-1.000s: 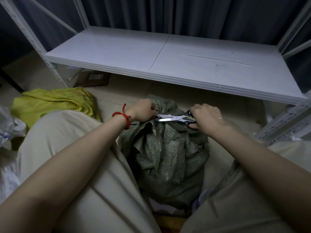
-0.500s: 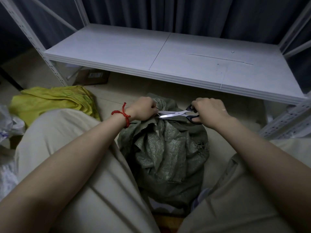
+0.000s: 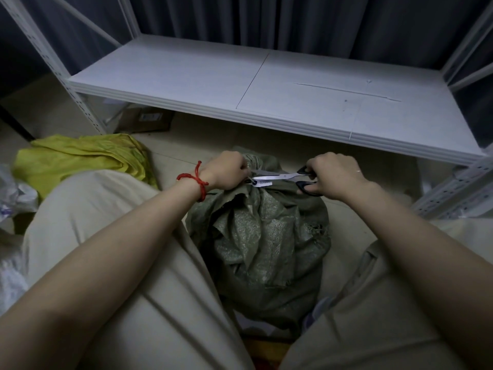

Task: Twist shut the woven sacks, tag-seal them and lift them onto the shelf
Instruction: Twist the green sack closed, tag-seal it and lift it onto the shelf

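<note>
Head view: white shelf (image 3: 186, 76) before dark curtain (image 3: 293, 20); tan floor (image 3: 208, 134) beneath.

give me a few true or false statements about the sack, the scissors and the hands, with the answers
1. The right hand holds the scissors by their black handles. True.
2. The green sack lies on the shelf. False: it stands on the floor in front of the shelf.
3. The left hand grips the sack's gathered neck. True.
4. A red cord circles the right wrist. False: it is on the left wrist.
</note>
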